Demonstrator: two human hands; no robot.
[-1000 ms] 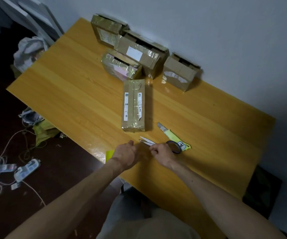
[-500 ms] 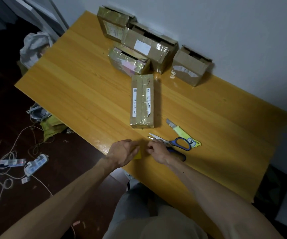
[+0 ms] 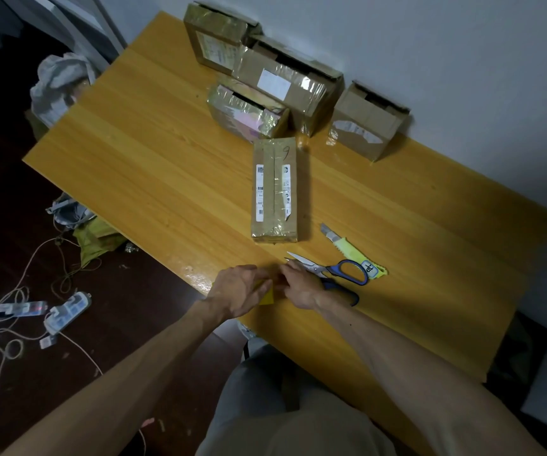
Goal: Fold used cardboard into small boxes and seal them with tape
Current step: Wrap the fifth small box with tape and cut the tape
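The left hand (image 3: 237, 291) grips a small yellow object (image 3: 266, 295) on the orange wooden desk (image 3: 153, 166) while the right hand (image 3: 298, 287) pinches it, likely readying it for sealing.

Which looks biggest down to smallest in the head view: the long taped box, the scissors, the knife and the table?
1. Table
2. Long taped box
3. Scissors and knife: alike in length, so unranked; the scissors are partly hidden.
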